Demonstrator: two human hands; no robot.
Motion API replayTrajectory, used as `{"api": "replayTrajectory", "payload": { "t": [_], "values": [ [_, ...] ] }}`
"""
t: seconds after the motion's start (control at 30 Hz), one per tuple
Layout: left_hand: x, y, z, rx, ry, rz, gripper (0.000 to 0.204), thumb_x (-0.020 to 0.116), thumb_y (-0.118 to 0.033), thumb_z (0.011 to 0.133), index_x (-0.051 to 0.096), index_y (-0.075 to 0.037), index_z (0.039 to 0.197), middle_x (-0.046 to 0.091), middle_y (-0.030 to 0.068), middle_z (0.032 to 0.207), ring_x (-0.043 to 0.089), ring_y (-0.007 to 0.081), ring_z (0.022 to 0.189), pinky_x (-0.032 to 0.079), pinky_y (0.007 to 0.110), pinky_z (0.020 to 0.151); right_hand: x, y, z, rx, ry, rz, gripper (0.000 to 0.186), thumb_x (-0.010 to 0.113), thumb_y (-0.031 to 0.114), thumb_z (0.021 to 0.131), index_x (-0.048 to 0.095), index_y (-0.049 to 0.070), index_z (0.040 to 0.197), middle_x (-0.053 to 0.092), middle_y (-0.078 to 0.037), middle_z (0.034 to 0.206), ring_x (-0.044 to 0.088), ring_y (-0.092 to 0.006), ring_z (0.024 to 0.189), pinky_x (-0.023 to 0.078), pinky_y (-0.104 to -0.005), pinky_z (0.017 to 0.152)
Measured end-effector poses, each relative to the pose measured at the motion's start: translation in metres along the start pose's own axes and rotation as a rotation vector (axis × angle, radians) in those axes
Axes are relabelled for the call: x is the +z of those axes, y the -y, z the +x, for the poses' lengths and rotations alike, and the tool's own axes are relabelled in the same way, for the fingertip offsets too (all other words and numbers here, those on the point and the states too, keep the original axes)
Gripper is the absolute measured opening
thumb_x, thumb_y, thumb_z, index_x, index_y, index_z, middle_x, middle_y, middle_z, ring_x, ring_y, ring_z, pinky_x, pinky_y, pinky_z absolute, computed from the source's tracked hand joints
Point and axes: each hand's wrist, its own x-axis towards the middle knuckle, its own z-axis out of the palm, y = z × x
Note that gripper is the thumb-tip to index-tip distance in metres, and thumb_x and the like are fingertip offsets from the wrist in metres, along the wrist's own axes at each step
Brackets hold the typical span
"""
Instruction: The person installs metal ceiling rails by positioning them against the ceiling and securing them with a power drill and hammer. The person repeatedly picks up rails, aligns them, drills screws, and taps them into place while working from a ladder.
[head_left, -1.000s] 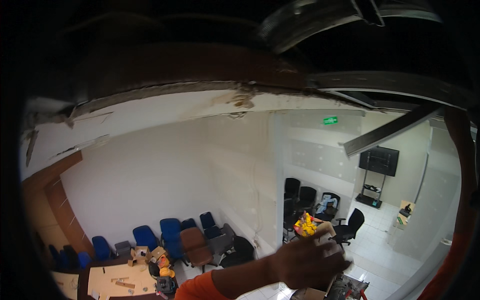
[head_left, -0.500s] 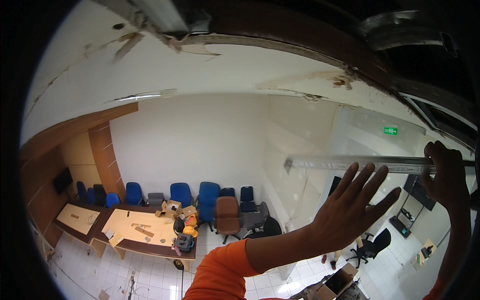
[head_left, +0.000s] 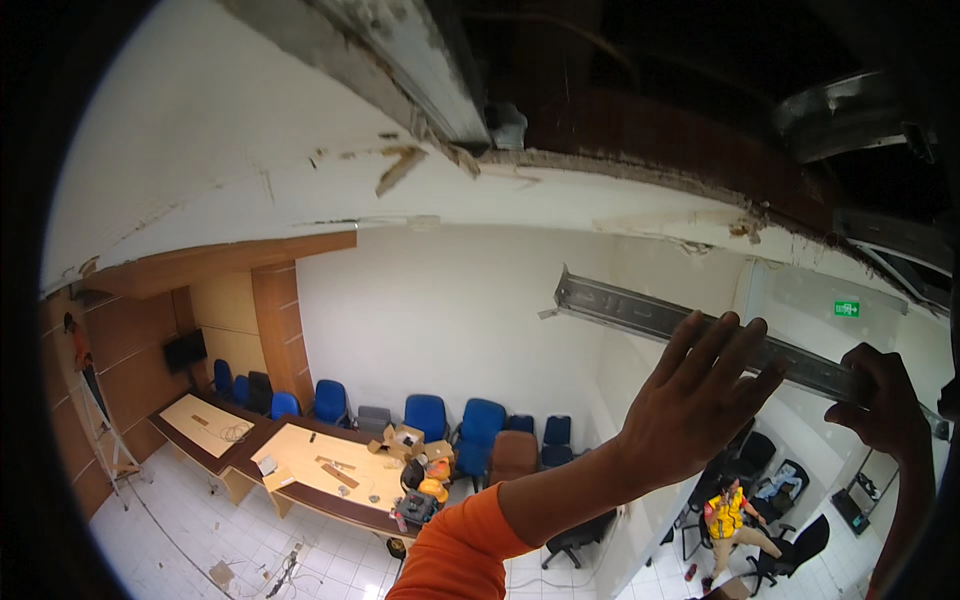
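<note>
A long grey metal channel [head_left: 630, 308] hangs in the air below the ceiling, slanting down to the right, its bent end tabs at the left tip. My right hand [head_left: 885, 405] is closed around it near its right end, thumb underneath and fingers over the top. My left hand [head_left: 695, 405] is open, its fingers stretched upward across the middle of the channel. Whether its palm presses on the metal cannot be made out. Above is a broken ceiling edge [head_left: 640, 178], with a metal frame piece [head_left: 420, 70] beside the dark opening.
Far below, a long table [head_left: 345, 455] carries cardboard boxes, yellow helmets and tools. Blue chairs [head_left: 480, 430] line the white wall. A person in a yellow vest [head_left: 727, 515] is among black chairs at lower right. Another person [head_left: 80, 345] stands on a ladder [head_left: 105, 430] at far left.
My view has swung, bringing the person on the ladder into sight. The channel has gone from nearly level to slanting. My left hand's fingers now overlap it more; my right hand keeps hold.
</note>
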Motion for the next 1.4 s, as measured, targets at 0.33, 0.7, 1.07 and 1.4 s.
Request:
{"api": "replayTrajectory", "payload": {
  "t": [0.33,0.7,1.07,1.4],
  "values": [
    [-0.021,0.004,0.044,0.297,-0.023,0.162,0.044,0.063,-0.023,0.092,0.062,-0.006,0.132,0.053,0.0214,0.140,0.043,0.0394,0.139,0.024,0.064,0.121,0.025,-0.045,0.011,-0.327,-0.275,0.255,0.056,0.079,0.027,0.085,0.061,0.010,0.135,0.057,-0.011,0.117,0.065,-0.0231,0.098,0.059,-0.0376,0.088],
    [-0.031,0.009,0.074,0.354,-0.097,0.255,0.035,0.064,-0.024,0.092,0.070,-0.006,0.122,0.057,0.0191,0.138,0.044,0.0394,0.140,0.022,0.062,0.123,0.018,-0.027,0.033,-0.356,-0.502,0.315,0.054,0.069,0.038,0.094,0.057,0.014,0.141,0.056,-0.011,0.121,0.063,-0.0201,0.094,0.060,-0.0324,0.079],
    [-0.057,0.050,0.019,-0.054,-0.385,-0.646,0.047,0.046,-0.034,0.107,0.056,0.005,0.131,0.063,0.0254,0.124,0.067,0.0334,0.112,0.054,0.047,0.104,0.039,-0.056,0.046,-0.402,-0.687,0.115,0.052,0.068,0.036,0.095,0.058,0.011,0.139,0.058,-0.011,0.120,0.063,-0.0218,0.100,0.056,-0.0341,0.081],
    [-0.037,0.073,0.031,-0.062,-0.297,-1.569,0.053,0.037,-0.032,0.110,0.038,0.002,0.150,0.055,0.0201,0.143,0.057,0.0295,0.131,0.047,0.048,0.111,0.078,-0.048,0.036,-0.402,-0.542,0.358,0.056,0.068,0.047,0.093,0.065,0.006,0.130,0.050,-0.007,0.101,0.051,-0.0164,0.080,0.046,-0.0282,0.065]
  ]
}}
